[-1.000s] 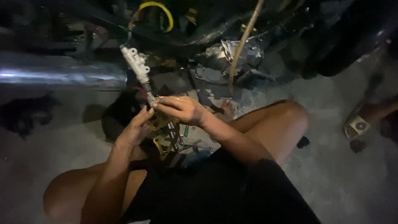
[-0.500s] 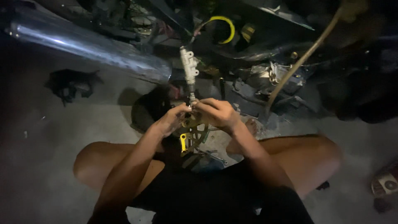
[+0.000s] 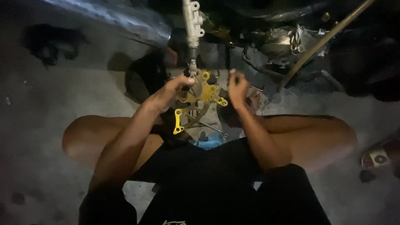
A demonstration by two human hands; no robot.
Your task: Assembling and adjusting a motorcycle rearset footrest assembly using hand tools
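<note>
Silver cylinder (image 3: pixel 192 25) top beyond frame edge.

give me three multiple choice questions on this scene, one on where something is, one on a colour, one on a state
1. Where is the silver cylinder part?
A. above the bracket
B. on the person's right knee
C. behind the person

2. What colour is the bracket?
A. red
B. gold-yellow
C. white

3. What is the left hand doing?
A. resting flat on the floor
B. gripping the bracket
C. hanging free at the side

Answers:
1 A: it stands over the bracket, its rod running down to it.
2 B: its plate and arms show gold-yellow.
3 B: its fingers close on the bracket's top edge, while the right hand is off it, closed as if pinching something too small to tell.
</note>
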